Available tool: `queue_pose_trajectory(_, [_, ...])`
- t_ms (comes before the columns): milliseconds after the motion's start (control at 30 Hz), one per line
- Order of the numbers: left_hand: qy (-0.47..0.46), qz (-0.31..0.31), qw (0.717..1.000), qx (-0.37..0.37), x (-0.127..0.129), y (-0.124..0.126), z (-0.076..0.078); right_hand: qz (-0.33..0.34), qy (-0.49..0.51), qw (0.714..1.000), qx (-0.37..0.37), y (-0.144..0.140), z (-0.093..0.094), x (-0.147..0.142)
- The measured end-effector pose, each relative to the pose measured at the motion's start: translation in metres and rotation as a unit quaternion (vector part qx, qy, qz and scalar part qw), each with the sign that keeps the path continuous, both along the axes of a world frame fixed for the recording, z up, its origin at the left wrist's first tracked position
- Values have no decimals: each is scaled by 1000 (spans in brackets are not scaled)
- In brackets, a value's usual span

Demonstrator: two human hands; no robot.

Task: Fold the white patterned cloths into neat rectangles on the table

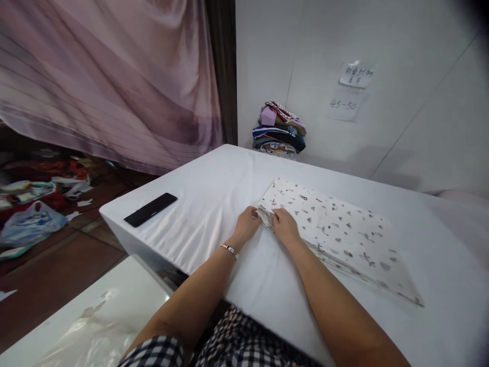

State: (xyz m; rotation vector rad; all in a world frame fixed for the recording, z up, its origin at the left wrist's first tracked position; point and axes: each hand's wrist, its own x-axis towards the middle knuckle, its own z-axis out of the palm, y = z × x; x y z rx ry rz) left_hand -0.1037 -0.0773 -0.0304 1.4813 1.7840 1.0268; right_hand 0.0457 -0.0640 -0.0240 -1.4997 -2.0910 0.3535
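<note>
A white cloth (pixel 336 229) with small printed motifs lies folded in several layers on the white-covered table. At its near left corner, my left hand (pixel 247 224) grips the layered edge, fingers closed on it. My right hand (pixel 284 227) pinches the same edge a little to the right, thumb and fingers pressed together on the fabric. Between the two hands the layers are bunched and slightly raised. The rest of the cloth stretches flat to the right, past my right forearm. A bracelet circles my left wrist.
A black phone-like slab (pixel 151 209) lies on the table (pixel 198 188) at left. Folded clothes (pixel 279 130) are stacked at the far edge by the wall. A white surface (pixel 126 290) with clear plastic stands at lower left; bags (pixel 34 221) litter the floor. A pink curtain (pixel 126 76) hangs behind.
</note>
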Motion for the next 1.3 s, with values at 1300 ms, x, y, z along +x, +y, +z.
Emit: queue_pose_trajectory(1300, [-100, 18, 993, -59, -7, 3, -6, 6, 115, 993, -13, 2, -7, 6])
